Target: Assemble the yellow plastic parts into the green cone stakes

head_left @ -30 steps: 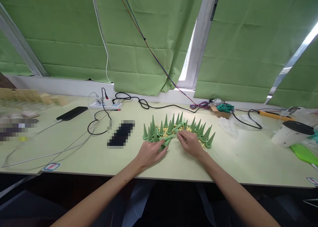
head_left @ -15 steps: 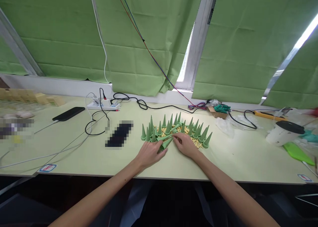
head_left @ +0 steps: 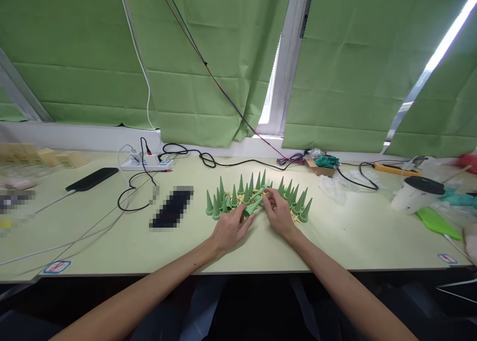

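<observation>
My left hand [head_left: 230, 230] is closed at the wide base of a green plastic cone [head_left: 253, 208], which lies tilted with its narrow tip toward the right. At that tip, my right hand [head_left: 278, 214] has its thumb and fingers pinched together; what is between them is too small to make out. Several green cones stand upright on both sides, such as a cone [head_left: 209, 204] at the left and a cone [head_left: 305, 212] at the right. Small yellow pieces [head_left: 296, 218] lie scattered among them, partly hidden by my hands.
A black phone [head_left: 92, 179] and a power strip [head_left: 147, 165] with cables are at the left. On the right are a white cup [head_left: 413, 199] with a dark lid, a bright green case [head_left: 437, 222] and a small cardboard box [head_left: 319, 169]. The table's front edge runs below my forearms.
My left hand has drawn slightly down from the cones, and the tilted cone shows more clearly. The right fingers have shifted a little along its tip. The whole view has shifted slightly.
</observation>
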`<state>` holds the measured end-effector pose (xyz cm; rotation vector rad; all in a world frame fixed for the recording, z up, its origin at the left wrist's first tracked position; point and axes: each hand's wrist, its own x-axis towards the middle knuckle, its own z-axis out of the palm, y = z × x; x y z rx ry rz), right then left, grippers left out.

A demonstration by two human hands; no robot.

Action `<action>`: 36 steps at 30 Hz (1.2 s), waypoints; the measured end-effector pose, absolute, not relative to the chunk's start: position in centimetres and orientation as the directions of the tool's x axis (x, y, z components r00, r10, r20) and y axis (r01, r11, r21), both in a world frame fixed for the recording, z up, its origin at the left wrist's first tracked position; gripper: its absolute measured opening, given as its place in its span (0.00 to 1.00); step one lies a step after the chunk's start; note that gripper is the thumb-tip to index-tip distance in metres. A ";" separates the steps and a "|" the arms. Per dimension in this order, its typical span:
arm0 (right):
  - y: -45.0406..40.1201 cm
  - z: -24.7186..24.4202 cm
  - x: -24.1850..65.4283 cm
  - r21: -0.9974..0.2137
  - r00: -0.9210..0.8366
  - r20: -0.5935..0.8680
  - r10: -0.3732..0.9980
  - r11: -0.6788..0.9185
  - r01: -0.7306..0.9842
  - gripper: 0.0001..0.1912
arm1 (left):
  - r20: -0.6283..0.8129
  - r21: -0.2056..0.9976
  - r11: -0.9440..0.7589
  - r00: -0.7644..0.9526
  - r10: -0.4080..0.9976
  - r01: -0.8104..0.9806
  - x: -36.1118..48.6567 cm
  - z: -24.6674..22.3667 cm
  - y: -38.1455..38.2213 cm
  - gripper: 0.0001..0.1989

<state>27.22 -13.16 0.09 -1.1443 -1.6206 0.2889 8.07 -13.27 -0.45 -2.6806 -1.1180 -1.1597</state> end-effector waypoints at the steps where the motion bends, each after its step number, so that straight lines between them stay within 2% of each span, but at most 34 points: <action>1: -13.2 0.3 27.3 -0.694 0.075 0.622 0.779 0.504 0.515 0.16 | 0.653 0.284 -0.756 0.458 0.603 0.590 8.6 -0.4 -13.0 0.13; 6: -13.5 0.8 27.6 -0.692 0.147 0.619 0.772 0.447 0.567 0.18 | 0.675 0.388 -0.788 0.435 0.596 0.478 10.9 0.3 -12.2 0.12; 12: -13.4 0.7 27.7 -0.683 0.124 0.656 0.744 0.516 0.517 0.17 | 0.537 0.505 -0.723 0.484 0.691 0.472 11.5 0.7 -12.6 0.11; 15: -13.5 0.7 27.6 -0.655 0.081 0.681 0.728 0.556 0.511 0.15 | 0.472 0.516 -0.708 0.530 0.704 0.481 11.6 1.1 -12.8 0.09; 21: -13.6 0.5 27.5 -0.615 0.016 0.693 0.721 0.578 0.536 0.14 | 0.404 0.613 -0.635 0.503 0.764 0.471 11.6 1.4 -12.1 0.13; 31: -13.6 0.1 27.8 -0.617 0.004 0.688 0.726 0.582 0.529 0.18 | 0.352 0.643 -0.629 0.561 0.749 0.437 11.2 1.2 -11.4 0.13; 36: -13.9 0.5 27.4 -0.653 0.070 0.710 0.701 0.617 0.440 0.23 | 0.381 0.673 -0.633 0.553 0.740 0.383 11.2 1.3 -11.6 0.12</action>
